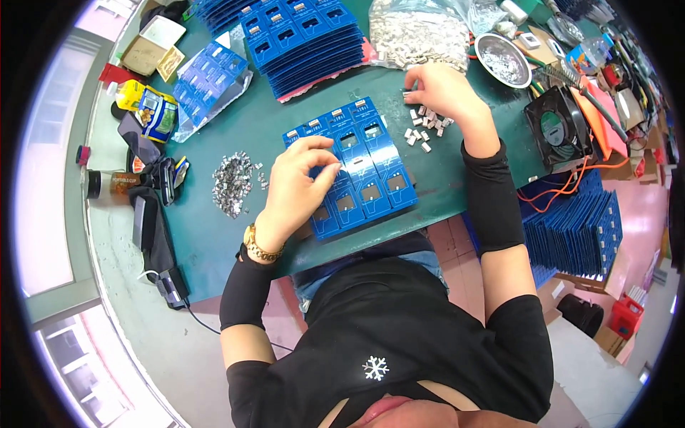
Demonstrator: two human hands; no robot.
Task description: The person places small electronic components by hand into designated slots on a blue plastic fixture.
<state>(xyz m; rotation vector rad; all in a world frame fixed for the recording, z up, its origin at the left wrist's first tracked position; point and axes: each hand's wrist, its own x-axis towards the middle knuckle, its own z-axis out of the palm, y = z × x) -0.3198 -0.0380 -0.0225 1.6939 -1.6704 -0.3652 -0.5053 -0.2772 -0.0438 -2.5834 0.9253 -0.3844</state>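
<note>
A blue circuit board panel (371, 160) lies tilted on the table in front of me. Over its left side is my left hand (296, 182), fingers curled and the thumb tip close to them; anything between them is too small to make out. Beyond the panel's right side, my right hand (446, 93) reaches over a loose heap of small white connectors (426, 130). Its thumb and fingertips pinch a small connector (407, 91). To the left of my left hand is a pile of small silvery metal parts (234, 184).
A tall stack of blue boards (307, 46) stands at the back, beside a clear bag of white connectors (417, 36). A metal bowl (503, 60) and a black fan (560, 128) are at the right. Wrapped boards (210, 78) lie back left; more boards (574, 232) stand below right.
</note>
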